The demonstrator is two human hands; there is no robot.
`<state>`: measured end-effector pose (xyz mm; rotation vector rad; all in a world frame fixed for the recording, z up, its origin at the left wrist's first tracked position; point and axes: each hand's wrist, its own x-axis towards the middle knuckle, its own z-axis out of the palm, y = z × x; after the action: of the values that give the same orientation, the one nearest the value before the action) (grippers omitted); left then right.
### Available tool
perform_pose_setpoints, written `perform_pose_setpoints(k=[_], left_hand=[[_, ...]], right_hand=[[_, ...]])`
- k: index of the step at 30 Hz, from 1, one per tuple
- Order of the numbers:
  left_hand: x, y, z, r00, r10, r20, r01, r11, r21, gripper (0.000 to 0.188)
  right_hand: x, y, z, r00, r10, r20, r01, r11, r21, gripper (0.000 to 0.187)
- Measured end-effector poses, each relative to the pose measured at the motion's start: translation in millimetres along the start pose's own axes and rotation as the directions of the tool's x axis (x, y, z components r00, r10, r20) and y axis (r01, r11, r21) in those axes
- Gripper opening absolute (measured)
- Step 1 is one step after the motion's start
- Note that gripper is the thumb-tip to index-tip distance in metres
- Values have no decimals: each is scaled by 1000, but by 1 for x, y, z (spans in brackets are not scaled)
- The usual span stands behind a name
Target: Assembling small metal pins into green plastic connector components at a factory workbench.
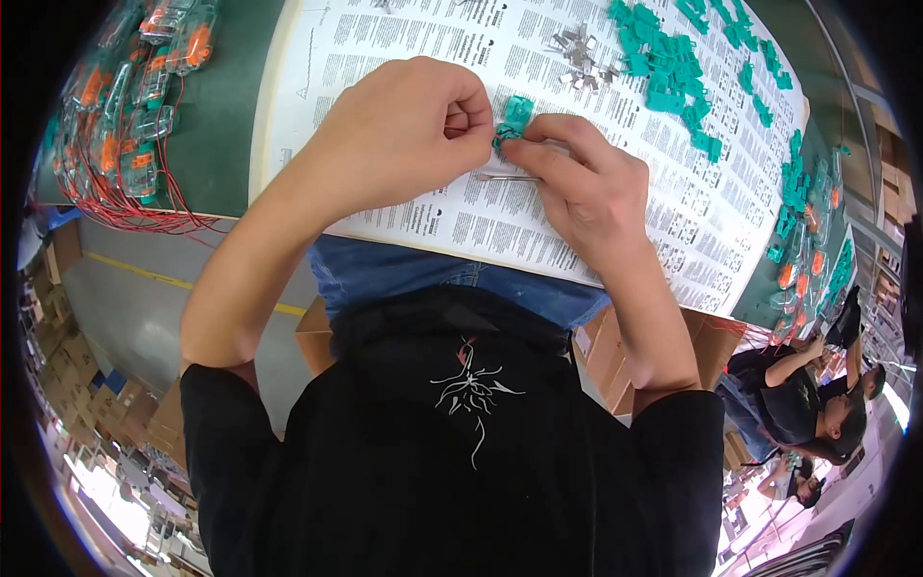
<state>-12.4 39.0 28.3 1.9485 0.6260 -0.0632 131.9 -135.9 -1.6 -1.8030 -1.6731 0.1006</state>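
Over the printed sheet, my two hands meet at a small green plastic part (518, 110). My left hand (418, 130) is closed in a pinch at its left side, and a short stretch of red wire (456, 128) shows between the fingers. From the right, my right hand (588, 178) grips the same part between thumb and forefinger. A thin metal tool (505, 178) sticks out to the left from beneath the right hand's fingers; its other end is hidden. The fingertips cover much of the part.
Loose green plastic parts (663, 67) lie at the upper right of the printed sheet (385, 38), beside small metal clips (582, 58). Clear-and-orange devices with red wires (135, 115) crowd the green table's left end; similar ones (803, 269) lie right. Other people (803, 404) are at far right.
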Motion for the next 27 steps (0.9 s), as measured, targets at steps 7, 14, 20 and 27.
perform_pose_setpoints(k=[7,14,20,27], left_hand=[[3,1,-3,992,120,26,-123,978,169,7],[2,3,-4,998,69,9,-70,990,119,7],[11,9,-11,995,-83,48,74,984,162,15],[29,17,-24,923,-227,311,226,973,40,23]], right_hand=[[3,0,2,997,80,-6,-79,992,96,26],[4,-1,1,997,80,11,-81,993,85,24],[4,-4,-1,997,78,31,-78,997,27,27],[-1,1,1,998,63,25,-63,997,40,34]])
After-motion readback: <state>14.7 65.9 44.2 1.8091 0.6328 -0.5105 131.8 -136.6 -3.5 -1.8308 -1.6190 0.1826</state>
